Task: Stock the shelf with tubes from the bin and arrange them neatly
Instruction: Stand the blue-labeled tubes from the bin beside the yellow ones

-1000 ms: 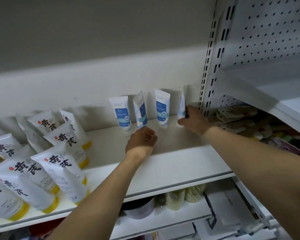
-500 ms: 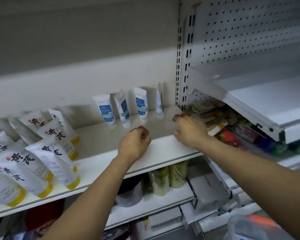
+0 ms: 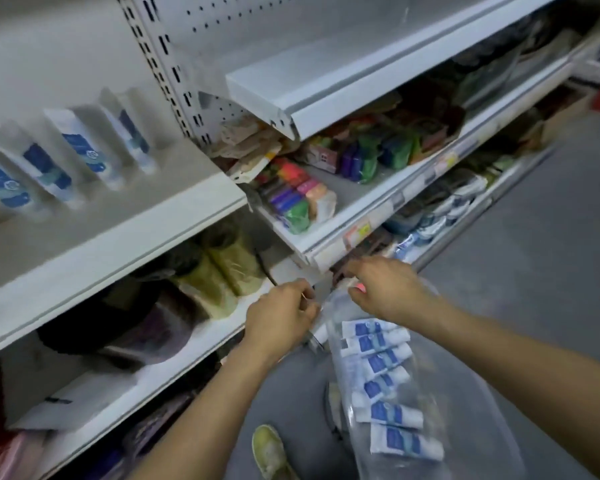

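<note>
Several white tubes with blue labels (image 3: 84,150) stand in a row at the back of the white shelf (image 3: 125,233) at upper left. Below on the right, a clear plastic bin (image 3: 465,403) holds several more of the same tubes (image 3: 378,362) lying in a stack. My left hand (image 3: 281,317) hangs over the bin's near-left rim with fingers curled; motion blur hides whether it holds anything. My right hand (image 3: 385,289) reaches over the bin's far end, fingers bent downward, with nothing visible in it.
A lower shelf (image 3: 174,351) carries dark bags and green packets. The neighbouring rack on the right holds colourful packs (image 3: 291,192) and blue-white items. A perforated back panel and an upper shelf (image 3: 326,91) stick out above. My shoe (image 3: 267,448) stands on the grey floor.
Both hands have left the shelf with the standing tubes and dropped down to the bin. The view has swung down and to the right.
</note>
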